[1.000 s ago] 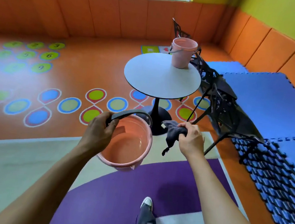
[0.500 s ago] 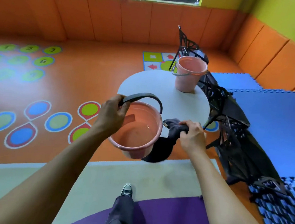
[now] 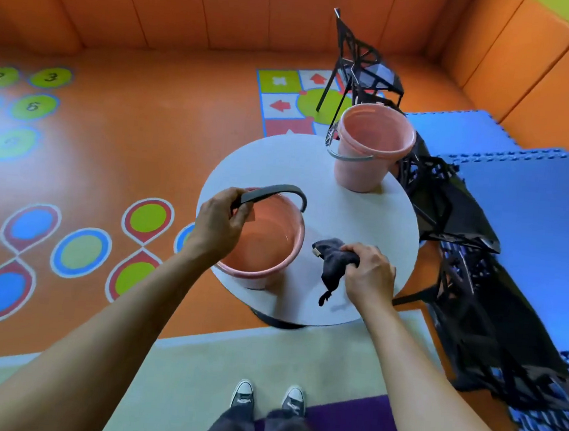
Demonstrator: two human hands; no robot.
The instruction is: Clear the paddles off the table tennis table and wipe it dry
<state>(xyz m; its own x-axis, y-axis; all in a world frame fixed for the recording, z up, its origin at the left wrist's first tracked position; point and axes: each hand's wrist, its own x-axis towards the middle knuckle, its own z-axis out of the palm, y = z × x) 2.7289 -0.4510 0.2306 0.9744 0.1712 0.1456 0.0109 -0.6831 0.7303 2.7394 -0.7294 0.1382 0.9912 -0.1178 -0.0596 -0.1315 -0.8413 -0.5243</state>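
My left hand [image 3: 218, 225] grips the grey handle of a pink bucket [image 3: 266, 248], which sits at the near left of a round grey table [image 3: 354, 221]. Water shows inside the bucket. My right hand [image 3: 369, 274] is closed on a dark grey cloth [image 3: 332, 264], held just above the table's near right part, with one end hanging down. No table tennis table or paddles are in view.
A second pink bucket [image 3: 371, 147] stands at the table's far right. Black chairs [image 3: 455, 209] crowd the table's right side, and another black chair [image 3: 361, 64] stands behind it. Blue foam mats [image 3: 534, 209] lie to the right. Orange padded walls close the room.
I have walked up to the round table. The bucket in my left hand has come down onto it, and my right hand has brought the cloth over the tabletop.
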